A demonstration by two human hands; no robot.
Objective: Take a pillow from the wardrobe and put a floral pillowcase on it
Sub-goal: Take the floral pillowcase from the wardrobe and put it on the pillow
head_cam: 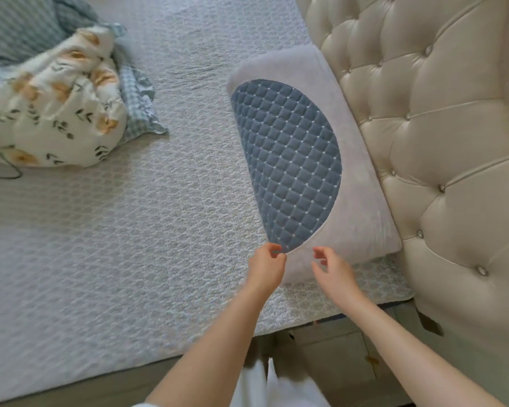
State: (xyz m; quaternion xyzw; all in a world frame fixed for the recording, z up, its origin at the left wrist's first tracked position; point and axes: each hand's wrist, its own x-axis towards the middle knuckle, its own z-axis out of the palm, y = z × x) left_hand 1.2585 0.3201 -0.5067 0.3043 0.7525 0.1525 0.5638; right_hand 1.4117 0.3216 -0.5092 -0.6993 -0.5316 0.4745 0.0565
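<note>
Pillow [362,207] lies flat beside the tufted headboard [441,136], long axis running away from the person. Left hand [266,267] pinches its near edge; right hand [334,273] hovers just beside, fingers loosely apart. Floral pillowcase [56,113] sits crumpled well left of the pillow.

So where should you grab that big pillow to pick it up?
Probably by its near short end, coming from the bed's edge. The pillow lies flat, its long side against the tufted headboard, so that side is blocked. The left hand already pinches the near corner; the right hand, open beside it, could take the other corner.
</note>
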